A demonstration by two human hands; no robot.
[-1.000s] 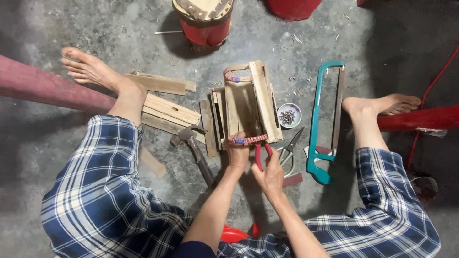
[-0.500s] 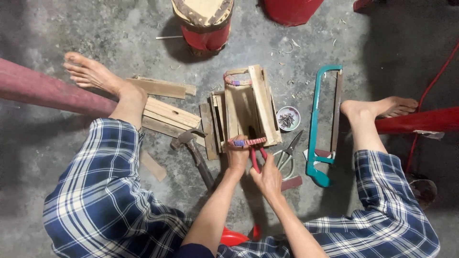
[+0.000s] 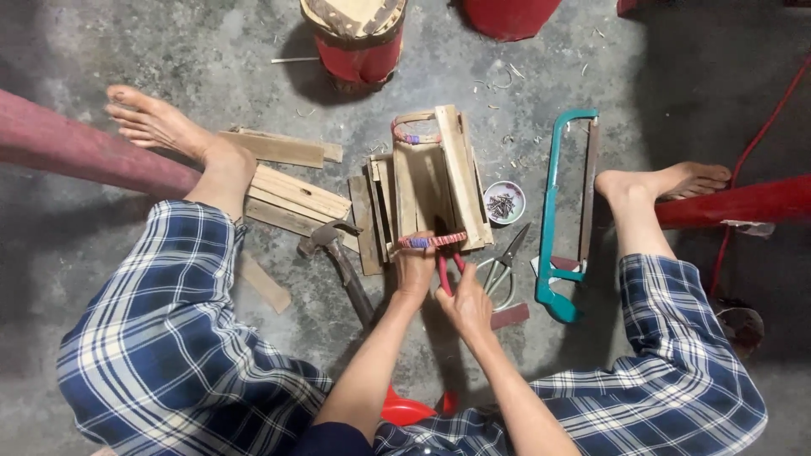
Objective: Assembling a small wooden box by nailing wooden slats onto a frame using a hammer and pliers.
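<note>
My left hand [image 3: 416,272] grips the wooden frame [image 3: 432,190]; my right hand [image 3: 466,306] squeezes red-handled pliers [image 3: 445,268], whose tips seem hidden inside.

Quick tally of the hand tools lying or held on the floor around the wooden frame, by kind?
Hacksaw: 1
Hammer: 1
Scissors: 1
Red-handled pliers, held in the right hand: 1
Total: 4 tools. The left hand rests on the wooden frame, not on a tool.
</note>
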